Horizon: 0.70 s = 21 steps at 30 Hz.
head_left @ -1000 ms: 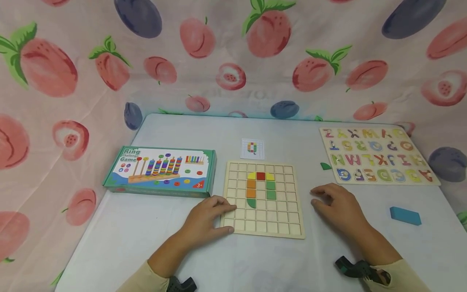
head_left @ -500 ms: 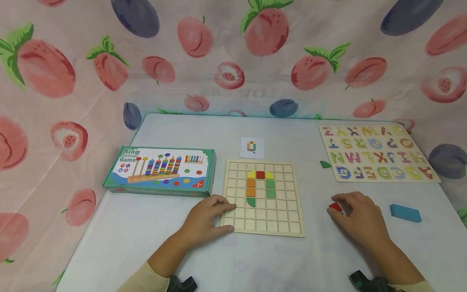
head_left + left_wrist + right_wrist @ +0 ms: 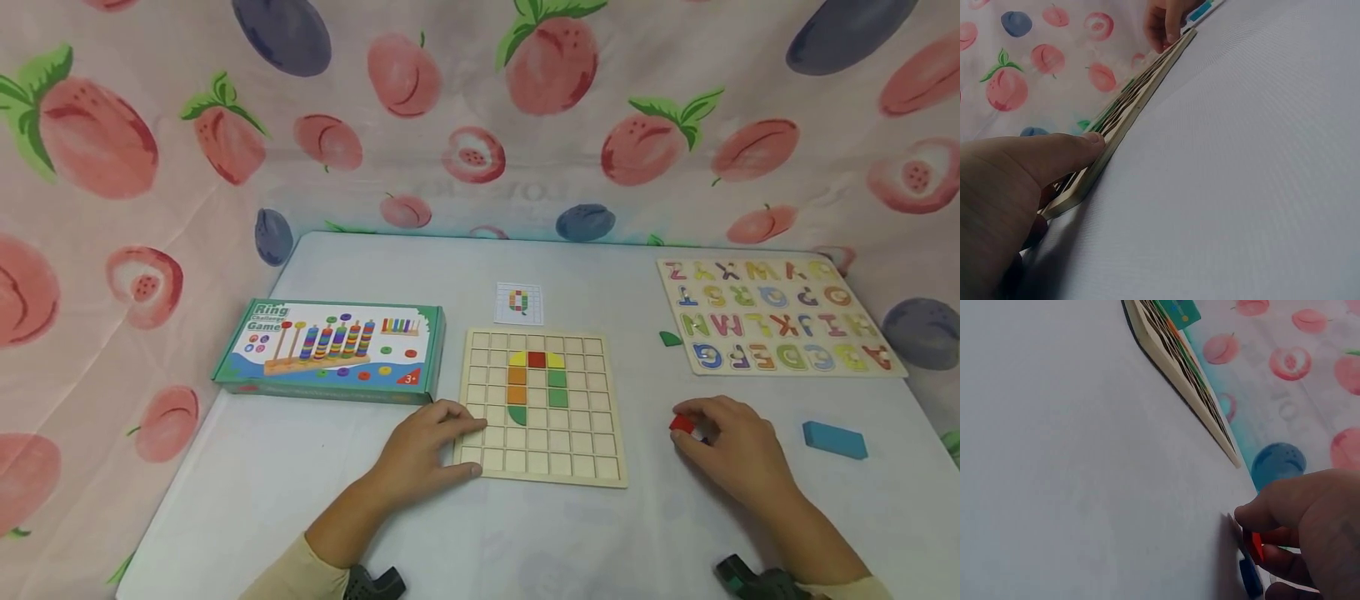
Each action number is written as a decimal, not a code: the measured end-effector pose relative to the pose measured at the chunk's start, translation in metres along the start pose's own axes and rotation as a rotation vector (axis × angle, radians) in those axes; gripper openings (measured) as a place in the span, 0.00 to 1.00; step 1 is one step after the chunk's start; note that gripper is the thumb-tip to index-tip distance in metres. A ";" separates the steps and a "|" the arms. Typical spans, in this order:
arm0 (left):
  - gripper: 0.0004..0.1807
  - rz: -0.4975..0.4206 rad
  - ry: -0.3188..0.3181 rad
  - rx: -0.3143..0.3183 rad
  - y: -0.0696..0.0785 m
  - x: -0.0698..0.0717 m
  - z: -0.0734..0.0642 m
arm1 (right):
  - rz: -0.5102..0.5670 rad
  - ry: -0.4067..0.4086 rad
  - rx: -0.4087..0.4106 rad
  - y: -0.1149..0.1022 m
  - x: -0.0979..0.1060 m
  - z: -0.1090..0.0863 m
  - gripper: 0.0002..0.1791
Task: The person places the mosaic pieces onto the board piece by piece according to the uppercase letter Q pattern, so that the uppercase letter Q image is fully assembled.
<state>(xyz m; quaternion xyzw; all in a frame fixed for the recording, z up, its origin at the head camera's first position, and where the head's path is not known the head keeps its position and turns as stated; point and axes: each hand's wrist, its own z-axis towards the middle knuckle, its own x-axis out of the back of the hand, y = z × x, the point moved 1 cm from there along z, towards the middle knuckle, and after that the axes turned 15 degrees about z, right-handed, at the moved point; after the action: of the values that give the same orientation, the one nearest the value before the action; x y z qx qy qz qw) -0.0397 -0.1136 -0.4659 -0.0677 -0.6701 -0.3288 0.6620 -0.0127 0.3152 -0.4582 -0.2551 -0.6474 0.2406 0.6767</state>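
Note:
On the white table lies a wooden grid board (image 3: 580,446) with yellow, red, orange and green pieces set in some of its squares. My left hand (image 3: 423,450) rests on its left edge, thumb and index finger fairly straight on the wood; the left wrist view shows the thumb (image 3: 1069,153) on the board's rim. To the right of the board, my right hand (image 3: 738,454) pinches a small red block (image 3: 681,423) between thumb and fingers, low over the table. In the right wrist view a blue piece (image 3: 1250,577) shows just below the red block; whether the fingers touch it, I cannot tell.
A small pattern card (image 3: 518,304) lies behind the board. Left of it is a Ring Challenge Game box (image 3: 330,350). An alphabet board (image 3: 780,317) lies at back right, a green quarter piece (image 3: 670,339) beside it. A blue block (image 3: 834,440) lies right of my right hand.
My right hand has moved right and slightly nearer me, away from the grid board. The red block has come into view in its fingers and shifted slightly. My left hand has stayed put.

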 end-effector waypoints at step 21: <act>0.32 0.015 -0.016 -0.008 -0.001 0.000 0.000 | 0.149 -0.107 0.249 -0.051 -0.041 0.029 0.17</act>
<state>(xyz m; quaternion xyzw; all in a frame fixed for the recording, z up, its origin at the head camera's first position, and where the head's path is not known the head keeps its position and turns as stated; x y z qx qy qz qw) -0.0407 -0.1146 -0.4662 -0.0781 -0.6737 -0.3257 0.6587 -0.0434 0.2503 -0.4547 -0.2034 -0.6269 0.3816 0.6480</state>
